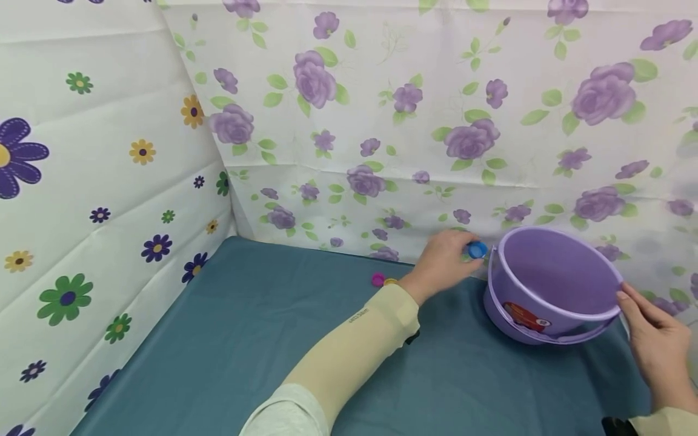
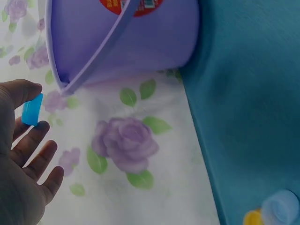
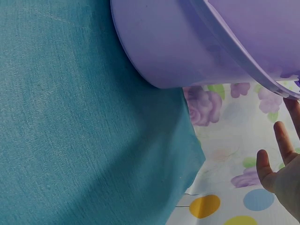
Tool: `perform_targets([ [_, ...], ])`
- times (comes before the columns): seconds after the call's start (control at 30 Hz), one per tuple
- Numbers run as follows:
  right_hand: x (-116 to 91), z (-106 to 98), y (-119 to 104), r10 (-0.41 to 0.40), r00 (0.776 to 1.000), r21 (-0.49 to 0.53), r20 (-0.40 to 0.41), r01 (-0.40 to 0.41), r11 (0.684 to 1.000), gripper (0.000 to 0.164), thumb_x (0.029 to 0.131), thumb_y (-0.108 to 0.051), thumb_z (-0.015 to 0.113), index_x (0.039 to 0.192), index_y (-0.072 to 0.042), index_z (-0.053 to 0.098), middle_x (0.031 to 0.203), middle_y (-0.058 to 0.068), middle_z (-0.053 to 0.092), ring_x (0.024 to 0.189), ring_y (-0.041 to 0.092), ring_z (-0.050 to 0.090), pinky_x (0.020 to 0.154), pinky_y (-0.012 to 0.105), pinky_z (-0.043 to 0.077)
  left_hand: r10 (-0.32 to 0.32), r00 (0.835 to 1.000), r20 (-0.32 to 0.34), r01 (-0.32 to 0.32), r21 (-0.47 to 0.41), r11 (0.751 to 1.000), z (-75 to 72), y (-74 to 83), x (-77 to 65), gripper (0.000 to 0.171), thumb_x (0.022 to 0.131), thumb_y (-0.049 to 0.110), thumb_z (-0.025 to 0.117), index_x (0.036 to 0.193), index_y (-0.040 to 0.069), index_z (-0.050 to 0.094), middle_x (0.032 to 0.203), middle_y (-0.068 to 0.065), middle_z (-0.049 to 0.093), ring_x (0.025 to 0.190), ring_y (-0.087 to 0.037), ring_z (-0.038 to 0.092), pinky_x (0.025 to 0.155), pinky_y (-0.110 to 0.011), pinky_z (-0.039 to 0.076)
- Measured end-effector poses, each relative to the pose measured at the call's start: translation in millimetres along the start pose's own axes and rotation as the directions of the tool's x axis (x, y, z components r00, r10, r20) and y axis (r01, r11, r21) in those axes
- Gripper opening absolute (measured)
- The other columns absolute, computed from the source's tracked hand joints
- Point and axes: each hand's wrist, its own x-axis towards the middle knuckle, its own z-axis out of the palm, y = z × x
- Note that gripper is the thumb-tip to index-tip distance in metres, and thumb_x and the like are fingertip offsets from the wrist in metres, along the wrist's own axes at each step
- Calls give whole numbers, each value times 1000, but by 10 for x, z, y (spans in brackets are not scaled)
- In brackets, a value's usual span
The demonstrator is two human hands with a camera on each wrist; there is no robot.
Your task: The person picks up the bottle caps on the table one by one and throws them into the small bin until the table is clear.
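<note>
Between thumb and fingertip, my left hand pinches a small blue bottle cap, just left of the purple bucket's rim. In the left wrist view the cap is held on edge, and the other fingers of the hand are spread. The purple bucket tilts toward me, its handle hanging down across the front near a red label. My right hand grips the bucket's right rim with the thumb on top. Only part of that hand shows in the right wrist view, below the bucket.
On the blue-green cloth, a magenta cap and a yellow cap lie left of my left forearm. The left wrist view shows a pale blue cap beside a yellow one. Flower-printed sheeting rises behind and at the left.
</note>
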Motion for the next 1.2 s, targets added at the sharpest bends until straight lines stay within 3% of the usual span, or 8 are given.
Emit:
perform_targets([
  [0.13, -8, 1, -10, -14, 1000, 18, -2, 14, 1000, 38, 85, -36, 65, 122, -30, 61, 126, -21, 56, 116, -11, 49, 87, -2, 37, -2, 999, 34, 1, 15, 1000, 8, 137, 96, 29, 86, 43, 62, 112, 30, 61, 103, 19, 61, 94, 1, 54, 84, -17, 42],
  [0.37, -17, 14, -18, -15, 1000, 3, -3, 15, 1000, 38, 85, -38, 65, 123, -31, 61, 127, -20, 56, 120, -10, 47, 91, 0, 35, 18, 997, 78, -19, 20, 1000, 42, 394, 225, 41, 86, 45, 61, 125, 30, 56, 118, 18, 60, 109, 0, 52, 96, -17, 40],
  [0.47, -17, 16, -15, 0, 1000, -8, 4, 0, 1000, 39, 85, -39, 64, 123, -33, 60, 129, -20, 54, 121, -10, 46, 92, 0, 35, 40, 994, 99, -45, 47, 998, 93, 488, 281, 40, 86, 45, 62, 123, 31, 57, 116, 18, 59, 107, 0, 52, 94, -16, 41],
  [0.67, -30, 8, -26, 32, 999, -39, 16, -31, 999, 40, 85, -44, 62, 124, -37, 58, 131, -21, 52, 122, -9, 44, 94, 1, 34, 107, 980, 168, -133, 150, 980, 236, 608, 375, 37, 86, 45, 61, 121, 31, 57, 110, 18, 60, 99, 1, 52, 88, -15, 42],
  [0.87, -56, -11, -29, 17, 999, -45, 39, -16, 999, 41, 86, -43, 61, 126, -36, 57, 132, -22, 51, 122, -10, 44, 91, -1, 34, 101, 969, 226, -154, 233, 960, 338, 735, 443, 41, 86, 50, 58, 124, 35, 54, 114, 19, 59, 105, 1, 52, 91, -15, 42],
  [1.2, -54, -19, -15, 11, 999, -46, 46, -8, 999, 41, 86, -44, 61, 125, -36, 58, 131, -22, 52, 121, -10, 45, 88, -2, 35, 98, 939, 330, -156, 155, 975, 486, 872, 454, 38, 88, 45, 58, 124, 34, 53, 111, 20, 58, 101, 4, 52, 90, -11, 42],
])
